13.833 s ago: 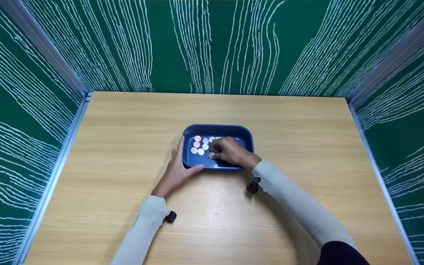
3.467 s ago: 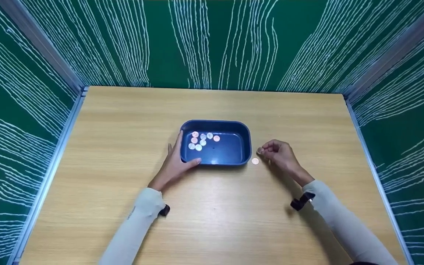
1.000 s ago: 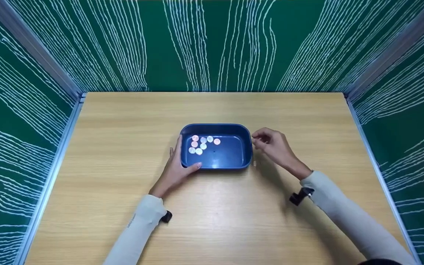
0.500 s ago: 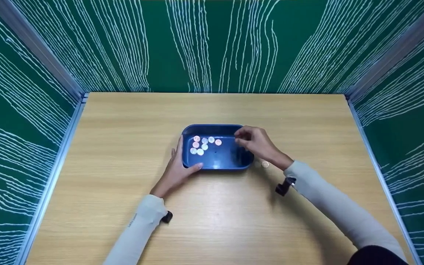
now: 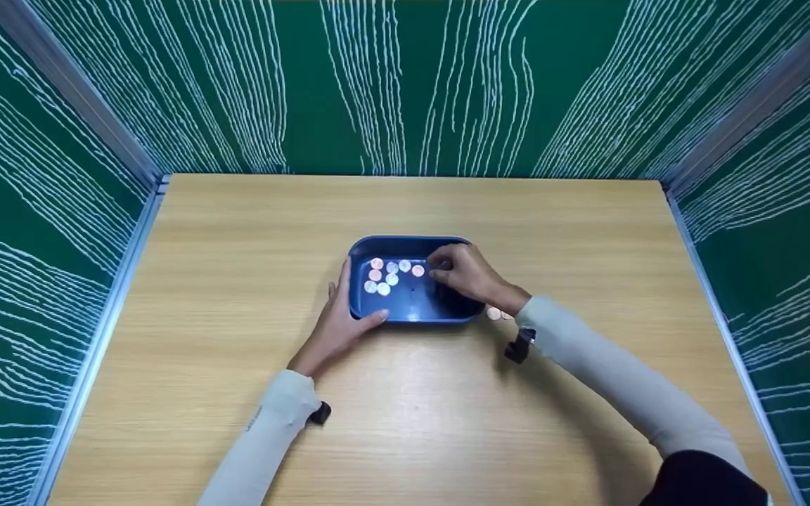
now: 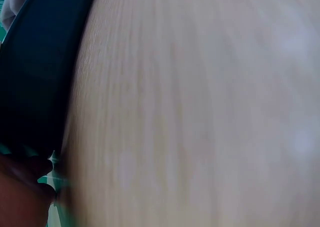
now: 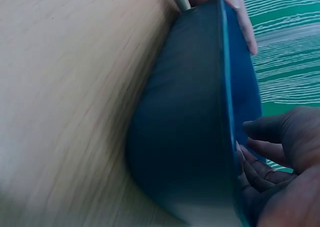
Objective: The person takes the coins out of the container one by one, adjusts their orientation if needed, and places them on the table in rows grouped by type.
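A blue rectangular tray (image 5: 412, 313) sits mid-table with several coins on the left half of its floor, some silver and some copper-coloured, such as a copper coin (image 5: 418, 270). My left hand (image 5: 335, 320) holds the tray's near left corner, fingers along the left wall and thumb over the near rim. Reaching in over the right side, my right hand (image 5: 472, 273) has its fingertips close to that copper coin. Its fingers are loosely bent with the thumb apart, and nothing shows between them. In the right wrist view the hand (image 7: 285, 152) is at the tray's rim.
Two coins lie on the wooden table (image 5: 405, 422) just outside the tray's near right corner; one coin (image 5: 493, 313) is plain to see, the other partly under my right wrist. Green panels (image 5: 412, 84) with white lines enclose the back and sides.
My right hand pinched a coin beside the tray, and now two coins lie out there. Since then it has moved left over the rim, towards the copper coin. My left hand has stayed at the tray.
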`<state>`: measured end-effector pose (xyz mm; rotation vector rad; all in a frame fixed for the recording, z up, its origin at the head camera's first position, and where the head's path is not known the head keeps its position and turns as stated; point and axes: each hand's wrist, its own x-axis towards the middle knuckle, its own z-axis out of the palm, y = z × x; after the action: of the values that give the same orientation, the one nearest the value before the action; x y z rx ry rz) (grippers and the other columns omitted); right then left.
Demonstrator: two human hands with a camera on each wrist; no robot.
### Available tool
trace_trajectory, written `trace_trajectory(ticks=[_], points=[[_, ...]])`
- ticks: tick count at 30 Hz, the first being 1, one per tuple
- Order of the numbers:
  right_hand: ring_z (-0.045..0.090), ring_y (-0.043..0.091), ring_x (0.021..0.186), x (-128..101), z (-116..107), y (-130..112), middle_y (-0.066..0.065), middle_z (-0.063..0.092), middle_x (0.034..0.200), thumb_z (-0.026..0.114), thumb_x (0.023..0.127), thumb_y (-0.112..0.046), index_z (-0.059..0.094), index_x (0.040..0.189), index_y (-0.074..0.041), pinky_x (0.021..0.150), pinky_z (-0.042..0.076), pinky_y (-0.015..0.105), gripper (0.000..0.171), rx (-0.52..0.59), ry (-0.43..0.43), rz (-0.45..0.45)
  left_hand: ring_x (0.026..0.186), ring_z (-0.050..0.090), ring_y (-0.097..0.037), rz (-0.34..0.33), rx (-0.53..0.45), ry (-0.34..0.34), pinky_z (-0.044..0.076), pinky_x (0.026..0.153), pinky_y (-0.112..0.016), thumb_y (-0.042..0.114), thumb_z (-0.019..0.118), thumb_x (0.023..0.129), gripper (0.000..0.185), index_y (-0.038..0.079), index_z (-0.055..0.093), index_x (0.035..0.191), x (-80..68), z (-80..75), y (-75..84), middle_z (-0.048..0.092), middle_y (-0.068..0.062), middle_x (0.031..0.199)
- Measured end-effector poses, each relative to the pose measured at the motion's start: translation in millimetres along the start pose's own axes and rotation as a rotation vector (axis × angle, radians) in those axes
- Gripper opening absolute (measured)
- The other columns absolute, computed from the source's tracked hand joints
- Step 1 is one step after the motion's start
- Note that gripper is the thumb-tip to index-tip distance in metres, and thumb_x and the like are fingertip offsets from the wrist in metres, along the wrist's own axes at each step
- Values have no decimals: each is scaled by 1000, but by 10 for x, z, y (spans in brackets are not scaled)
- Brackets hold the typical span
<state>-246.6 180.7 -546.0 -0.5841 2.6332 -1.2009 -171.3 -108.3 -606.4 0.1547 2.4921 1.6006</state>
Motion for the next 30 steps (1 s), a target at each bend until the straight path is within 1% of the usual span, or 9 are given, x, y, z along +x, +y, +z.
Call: trace_trajectory(ticks=[2, 4, 7, 11, 13, 17, 23, 27, 30], points=[[78, 31, 100, 45, 24, 2, 22, 80, 115, 77, 97, 2, 80, 118, 10, 89, 64, 48, 22, -31, -8, 0, 167, -2, -51, -2, -3, 2, 6, 133, -67, 49, 88, 92, 126, 35, -2, 179, 2, -2, -1, 7, -13, 185], [78, 29, 98, 84, 49, 12, 20, 81, 111, 79, 96, 1, 81, 115, 8, 88, 64, 47, 21, -65, -6, -5, 167, -1, -50, 10, -5, 2, 4, 134, -65, 47, 88, 92, 126, 33, -2, 179, 1, -2, 0, 7, -12, 185], [76, 27, 96, 125, 84, 33, 18, 82, 106, 80, 95, 0, 82, 111, 8, 88, 63, 47, 18, -100, -8, -15, 166, -2, -53, 12, 0, 1, 6, 132, -69, 48, 88, 92, 126, 31, -1, 179, 0, 5, 2, 7, -13, 185], [77, 26, 98, 178, 129, 59, 18, 83, 105, 80, 97, -3, 83, 110, 7, 89, 64, 48, 17, -148, -21, -39, 165, -3, -55, 12, 5, 0, 8, 130, -73, 48, 89, 92, 127, 30, -1, 179, -1, 0, 5, 8, -15, 184], [78, 26, 98, 210, 158, 75, 18, 83, 105, 79, 99, -4, 83, 110, 7, 88, 64, 48, 16, -174, -24, -57, 165, -1, -55, 18, 5, 1, 7, 131, -71, 48, 89, 91, 127, 30, -1, 179, 2, -5, 4, 8, -14, 185], [78, 24, 92, 258, 214, 84, 17, 83, 103, 79, 99, -6, 83, 110, 6, 84, 65, 48, 16, -216, -27, -72, 166, -3, -54, 11, 7, -3, 8, 130, -73, 49, 89, 91, 127, 33, -2, 179, 3, -9, 4, 7, -13, 185], [77, 28, 87, 274, 246, 57, 14, 82, 95, 79, 99, -7, 82, 108, 3, 80, 64, 51, 14, -293, -63, -83, 165, -5, -56, 10, 12, -4, 10, 130, -74, 47, 88, 93, 125, 37, -2, 179, -2, -4, 5, 9, -13, 185], [77, 29, 88, 261, 222, 37, 14, 81, 96, 80, 99, -8, 79, 108, 2, 79, 64, 50, 14, -307, -102, -60, 165, -5, -56, 5, 12, -3, 11, 130, -75, 47, 87, 93, 123, 41, -2, 178, -8, -4, 12, 10, -13, 185], [74, 25, 85, 238, 202, 17, 12, 80, 96, 83, 97, -8, 77, 108, 0, 77, 63, 47, 15, -296, -140, -42, 166, -5, -54, -2, 8, -10, 10, 130, -75, 48, 87, 93, 123, 43, -3, 177, -9, -4, 5, 8, -11, 185]])
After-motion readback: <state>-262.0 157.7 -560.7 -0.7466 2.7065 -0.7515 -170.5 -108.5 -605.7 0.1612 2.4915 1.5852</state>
